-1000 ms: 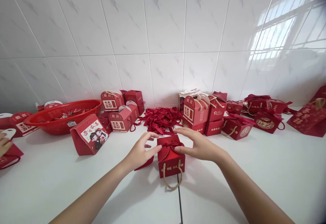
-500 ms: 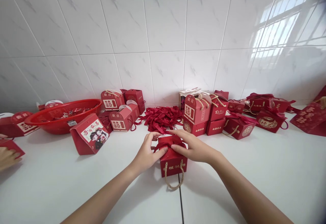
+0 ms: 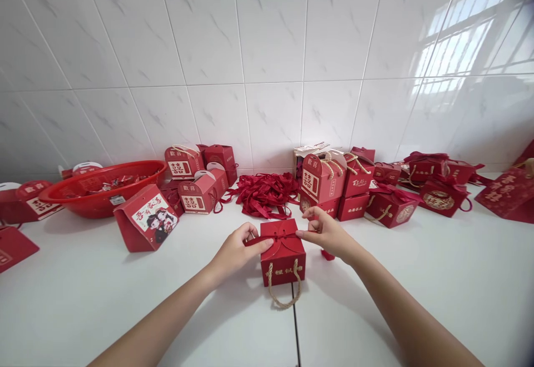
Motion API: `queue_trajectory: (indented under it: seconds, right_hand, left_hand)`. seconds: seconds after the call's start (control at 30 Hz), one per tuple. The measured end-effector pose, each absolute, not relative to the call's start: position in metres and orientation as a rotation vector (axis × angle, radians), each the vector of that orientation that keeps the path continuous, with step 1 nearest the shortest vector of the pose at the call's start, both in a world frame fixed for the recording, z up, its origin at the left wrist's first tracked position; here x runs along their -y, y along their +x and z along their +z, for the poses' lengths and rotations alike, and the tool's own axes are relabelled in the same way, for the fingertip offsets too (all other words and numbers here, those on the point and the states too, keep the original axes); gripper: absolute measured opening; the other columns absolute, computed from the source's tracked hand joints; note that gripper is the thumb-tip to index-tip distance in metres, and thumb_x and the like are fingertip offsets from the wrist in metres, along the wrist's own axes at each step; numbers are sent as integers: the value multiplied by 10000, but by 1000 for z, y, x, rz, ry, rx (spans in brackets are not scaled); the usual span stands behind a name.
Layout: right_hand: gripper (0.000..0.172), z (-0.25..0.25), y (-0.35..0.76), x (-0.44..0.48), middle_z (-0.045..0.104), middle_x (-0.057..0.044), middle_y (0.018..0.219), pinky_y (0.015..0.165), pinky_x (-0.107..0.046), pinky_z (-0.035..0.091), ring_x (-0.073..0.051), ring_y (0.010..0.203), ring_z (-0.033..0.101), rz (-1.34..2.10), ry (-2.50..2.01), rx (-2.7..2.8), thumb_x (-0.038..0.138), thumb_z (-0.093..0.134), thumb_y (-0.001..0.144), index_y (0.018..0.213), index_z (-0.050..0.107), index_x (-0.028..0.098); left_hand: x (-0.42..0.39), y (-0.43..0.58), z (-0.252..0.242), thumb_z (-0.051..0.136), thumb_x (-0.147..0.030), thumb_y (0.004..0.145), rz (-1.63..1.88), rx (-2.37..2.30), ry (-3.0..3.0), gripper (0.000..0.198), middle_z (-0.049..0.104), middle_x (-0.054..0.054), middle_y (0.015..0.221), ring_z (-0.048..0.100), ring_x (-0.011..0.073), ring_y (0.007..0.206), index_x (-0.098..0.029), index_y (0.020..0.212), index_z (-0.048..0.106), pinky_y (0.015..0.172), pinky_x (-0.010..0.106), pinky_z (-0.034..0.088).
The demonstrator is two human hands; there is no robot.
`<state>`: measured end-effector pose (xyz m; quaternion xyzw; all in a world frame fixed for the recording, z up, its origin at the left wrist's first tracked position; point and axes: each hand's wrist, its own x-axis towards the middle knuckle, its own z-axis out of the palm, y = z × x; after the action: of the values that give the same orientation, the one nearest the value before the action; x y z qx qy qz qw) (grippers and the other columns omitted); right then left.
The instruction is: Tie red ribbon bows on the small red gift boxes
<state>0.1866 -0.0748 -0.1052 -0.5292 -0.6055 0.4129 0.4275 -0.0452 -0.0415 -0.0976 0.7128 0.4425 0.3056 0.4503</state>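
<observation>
Red gift box point(image 3: 282, 256): sits on white counter point(image 3: 417, 283), red ribbon point(image 3: 278, 237) pinched taut across lid by left hand point(image 3: 234, 251) and right hand point(image 3: 328, 234).

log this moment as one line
left hand: pinches ribbon end | right hand: pinches other end | ribbon: stretched across box top | box: on counter, ribbon pile behind

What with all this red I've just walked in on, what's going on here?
A person's left hand and right hand each pinch an end of a red ribbon, stretched across the closed top of a small red box on the white counter. More boxes, a ribbon pile and a red basin sit by the wall.
</observation>
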Motion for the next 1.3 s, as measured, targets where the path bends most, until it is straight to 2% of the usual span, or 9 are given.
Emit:
queue_trajectory:
  seconds: [0.1,0.2,0.3,0.4,0.6,0.73,0.9,1.07,1.3]
  right_hand:
    - [392,-98,193,78,323,110,556,465,-196,240,-68,492,273,1033,-1258,1538,461,672,729,755,361,224]
    - [415,-87,202,87,328,64,552,484,-223,263,-82,507,281,1040,-1252,1676,509,465,858,601,420,186]
    - [451,-76,207,97,450,-2,640,515,-247,322,-106,557,388,935,-1339,1837,343,366,892,527,562,164]
    - [267,-72,202,103,487,-15,687,492,-256,307,-111,552,409,597,-1537,1988,188,493,759,516,604,172]
    - [272,-83,176,99,475,-23,674,512,-267,331,-108,537,426,55,-1598,1701,219,564,781,524,635,166]
    - [199,-83,166,97,499,-7,648,531,-244,381,-110,566,473,228,-1269,1555,220,616,736,546,651,173]
    - [170,-82,153,96,515,-3,664,528,-253,400,-116,577,488,562,-1224,1573,269,654,706,568,691,177]
    - [102,-83,143,91,569,-19,711,631,-283,445,-149,669,543,728,-1259,1580,238,659,674,601,701,181]
    - [66,-76,151,85,537,18,589,517,-231,387,-107,567,470,985,-1320,1614,139,571,602,545,599,157]
  left_hand:
    - [34,-52,-95,563,-598,749,716,-1167,1822,427,417,-56,634,382,105,587,-188,713,448,540,221,289]
    - [24,-60,-89,422,-629,797,610,-1219,1777,463,376,-53,586,314,96,525,-180,709,491,485,221,217]
    - [15,-69,-82,558,-555,723,403,-1225,1720,386,407,-57,542,251,76,456,-169,743,559,445,220,144]
    - [11,-73,-74,722,-406,598,132,-1117,1663,311,462,-46,526,229,57,435,-147,754,649,437,224,97]
    - [26,-60,-59,719,-474,657,97,-826,1537,390,464,-32,514,211,44,430,-113,807,711,422,229,79]
    - [47,-43,-52,662,-450,747,418,-833,1547,347,437,-53,494,197,44,423,-129,864,720,411,215,126]
    - [68,-24,-65,524,-308,847,832,-904,1917,241,626,8,688,526,133,631,-166,877,716,598,227,408]
    - [74,-19,-85,419,-112,811,888,-1197,2535,261,587,25,668,513,148,595,-182,787,670,555,245,371]
    - [70,-24,-95,348,-131,876,801,-1128,2821,349,590,47,734,562,161,626,-187,1058,640,569,253,413]
